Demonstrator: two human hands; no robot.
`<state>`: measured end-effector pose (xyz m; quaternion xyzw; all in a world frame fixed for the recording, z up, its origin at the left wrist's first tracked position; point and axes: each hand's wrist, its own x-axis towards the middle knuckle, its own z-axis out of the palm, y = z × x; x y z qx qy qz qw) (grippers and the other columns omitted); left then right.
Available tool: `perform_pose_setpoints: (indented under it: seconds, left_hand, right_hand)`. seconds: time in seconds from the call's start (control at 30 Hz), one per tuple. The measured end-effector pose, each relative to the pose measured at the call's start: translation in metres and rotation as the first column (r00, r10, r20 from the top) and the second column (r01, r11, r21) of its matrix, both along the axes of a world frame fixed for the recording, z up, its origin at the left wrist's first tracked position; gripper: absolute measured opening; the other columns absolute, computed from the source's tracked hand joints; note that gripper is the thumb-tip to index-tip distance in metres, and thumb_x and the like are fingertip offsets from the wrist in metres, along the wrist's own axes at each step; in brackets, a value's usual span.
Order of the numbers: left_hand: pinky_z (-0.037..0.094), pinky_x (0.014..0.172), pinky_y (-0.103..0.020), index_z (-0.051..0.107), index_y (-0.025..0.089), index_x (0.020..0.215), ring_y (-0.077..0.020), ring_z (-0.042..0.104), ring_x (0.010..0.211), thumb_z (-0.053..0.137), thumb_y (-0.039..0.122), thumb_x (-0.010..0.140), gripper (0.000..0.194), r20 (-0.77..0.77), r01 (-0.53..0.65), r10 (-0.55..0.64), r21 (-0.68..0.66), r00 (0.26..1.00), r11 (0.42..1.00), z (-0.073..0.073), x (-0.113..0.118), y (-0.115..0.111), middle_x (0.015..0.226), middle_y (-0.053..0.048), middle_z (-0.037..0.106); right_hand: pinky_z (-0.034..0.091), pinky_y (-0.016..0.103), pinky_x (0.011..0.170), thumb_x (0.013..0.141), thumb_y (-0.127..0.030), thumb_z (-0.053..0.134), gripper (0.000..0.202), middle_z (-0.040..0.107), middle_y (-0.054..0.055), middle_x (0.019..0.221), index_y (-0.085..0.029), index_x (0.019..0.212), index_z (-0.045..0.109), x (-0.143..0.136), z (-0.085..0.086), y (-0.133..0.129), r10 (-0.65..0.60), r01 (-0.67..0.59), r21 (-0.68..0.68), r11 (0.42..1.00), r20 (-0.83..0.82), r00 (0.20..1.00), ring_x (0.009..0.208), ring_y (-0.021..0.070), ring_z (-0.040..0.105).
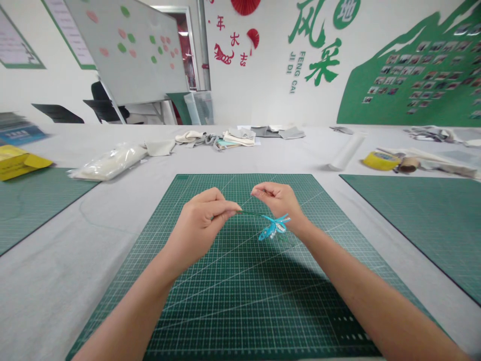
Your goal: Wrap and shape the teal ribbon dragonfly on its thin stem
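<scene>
My left hand is closed in a pinch on the end of a thin green stem. At the stem's other end is a bright blue craft flower with white bead-like dots, held sideways above the green cutting mat. My right hand is raised just beyond the stem, its fingers curled and pinched together. Whatever those fingers may hold is too small to make out. The flower hangs close to the right wrist, and I cannot tell whether they touch.
More cutting mats lie left and right. A clear plastic packet, folded cloth pieces, yellow tape and a yellow package rest on the pale tablecloth. Behind stands a whiteboard.
</scene>
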<state>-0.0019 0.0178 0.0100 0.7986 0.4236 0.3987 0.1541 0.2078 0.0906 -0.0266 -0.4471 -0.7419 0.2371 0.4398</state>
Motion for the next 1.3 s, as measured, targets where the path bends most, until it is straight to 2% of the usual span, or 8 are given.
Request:
perform_pose_setpoints:
  seconds: [0.13, 0.3, 0.43, 0.63, 0.83, 0.93, 1.03, 1.3]
  left_hand:
    - [0.044, 0.065, -0.027, 0.074, 0.024, 0.092, -0.0123, 0.055, 0.072, 0.057, 0.020, 0.090, 0.018, 0.064, -0.088, 0.088, -0.005, 0.994, 0.996, 0.001, -0.001, 0.002, 0.077, 0.000, 0.057]
    - [0.043, 0.064, -0.028, 0.074, 0.022, 0.091, -0.0130, 0.054, 0.069, 0.056, 0.021, 0.089, 0.017, 0.105, -0.254, 0.254, -0.007, 0.961, 0.967, 0.000, -0.004, 0.006, 0.075, 0.000, 0.058]
    - [0.043, 0.065, -0.029, 0.073, 0.022, 0.091, -0.0135, 0.055, 0.070, 0.056, 0.022, 0.087, 0.017, 0.128, -0.345, 0.343, -0.012, 0.930, 0.939, -0.002, -0.006, 0.009, 0.075, 0.000, 0.060]
    - [0.045, 0.066, -0.029, 0.073, 0.022, 0.090, -0.0150, 0.058, 0.072, 0.057, 0.025, 0.086, 0.017, 0.132, -0.415, 0.413, -0.017, 0.901, 0.910, -0.004, -0.009, 0.011, 0.076, 0.000, 0.063]
    - [0.044, 0.068, -0.031, 0.073, 0.021, 0.092, -0.0155, 0.059, 0.074, 0.056, 0.025, 0.088, 0.018, 0.089, -0.448, 0.446, 0.011, 0.891, 0.894, -0.007, -0.007, 0.010, 0.079, -0.001, 0.063]
    - [0.043, 0.067, -0.030, 0.073, 0.021, 0.093, -0.0146, 0.057, 0.072, 0.054, 0.024, 0.089, 0.020, 0.061, -0.452, 0.448, 0.083, 0.892, 0.888, -0.009, -0.005, 0.010, 0.077, -0.001, 0.060]
    - [0.043, 0.067, -0.031, 0.073, 0.021, 0.094, -0.0147, 0.057, 0.072, 0.052, 0.022, 0.091, 0.022, 0.025, -0.438, 0.440, 0.150, 0.898, 0.886, -0.011, -0.004, 0.009, 0.077, -0.001, 0.059]
    - [0.044, 0.068, -0.031, 0.073, 0.021, 0.099, -0.0160, 0.055, 0.074, 0.050, 0.024, 0.093, 0.024, -0.083, -0.386, 0.413, 0.229, 0.907, 0.894, -0.012, -0.004, 0.007, 0.078, -0.002, 0.058]
  right_hand:
    - [0.037, 0.024, 0.057, 0.083, -0.031, 0.058, 0.021, 0.061, -0.001, 0.064, -0.015, 0.076, 0.069, -0.006, -0.007, -0.003, 0.075, -0.079, -0.087, 0.993, -0.047, 0.996, 0.059, 0.0104, 0.050]
    - [0.036, 0.024, 0.057, 0.082, -0.027, 0.058, 0.019, 0.060, -0.002, 0.061, -0.016, 0.072, 0.069, -0.014, -0.014, -0.012, 0.064, -0.057, -0.150, 0.987, 0.042, 0.997, 0.058, 0.0112, 0.050]
    - [0.034, 0.024, 0.055, 0.087, -0.030, 0.055, 0.025, 0.056, -0.004, 0.058, -0.017, 0.071, 0.068, -0.020, -0.017, -0.023, 0.122, -0.110, -0.136, 0.985, 0.086, 0.989, 0.054, 0.0096, 0.045]
    - [0.039, 0.023, 0.058, 0.092, -0.026, 0.051, 0.027, 0.062, -0.002, 0.064, -0.017, 0.070, 0.065, -0.026, -0.013, -0.049, 0.198, -0.187, -0.095, 0.978, 0.117, 0.973, 0.060, 0.0104, 0.054]
    - [0.042, 0.022, 0.061, 0.094, -0.020, 0.048, 0.025, 0.064, -0.002, 0.067, -0.017, 0.077, 0.067, -0.024, -0.004, -0.076, 0.200, -0.223, 0.093, 0.970, 0.210, 0.957, 0.063, 0.0104, 0.057]
    - [0.044, 0.022, 0.062, 0.093, -0.016, 0.049, 0.021, 0.067, 0.000, 0.070, -0.017, 0.087, 0.069, -0.024, 0.000, -0.082, 0.193, -0.250, 0.252, 0.935, 0.232, 0.954, 0.064, 0.0106, 0.059]
    - [0.041, 0.022, 0.055, 0.091, -0.013, 0.049, 0.021, 0.063, -0.001, 0.062, -0.016, 0.086, 0.069, -0.024, 0.009, -0.086, 0.137, -0.243, 0.377, 0.894, 0.286, 0.948, 0.056, 0.0103, 0.055]
    - [0.033, 0.023, 0.049, 0.090, -0.013, 0.049, 0.021, 0.054, -0.003, 0.053, -0.015, 0.083, 0.068, -0.017, 0.044, -0.084, -0.027, -0.165, 0.574, 0.802, 0.310, 0.950, 0.049, 0.0091, 0.045]
